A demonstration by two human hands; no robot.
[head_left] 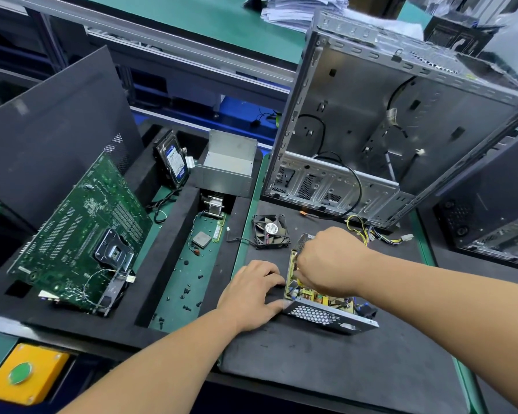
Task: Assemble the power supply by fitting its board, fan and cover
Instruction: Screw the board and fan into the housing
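Note:
The open metal power supply case (329, 316) lies on the dark mat, with its yellow board (314, 295) showing inside. My left hand (251, 291) rests flat against the case's left side, steadying it. My right hand (332, 261) reaches down into the case with fingers pinched over the board; what they pinch is hidden. The black fan (271, 231) lies loose on the mat just behind the case. A folded metal cover (226, 165) stands further back in the foam tray. A bundle of coloured wires (368, 231) trails from the case to the right.
A green motherboard (81, 234) leans in the foam tray at left, with a hard drive (172, 158) behind it. Several loose screws (187, 289) and a CPU chip (202, 239) lie on the green strip. An open computer chassis (386, 130) stands behind. A yellow button box (24, 373) sits bottom left.

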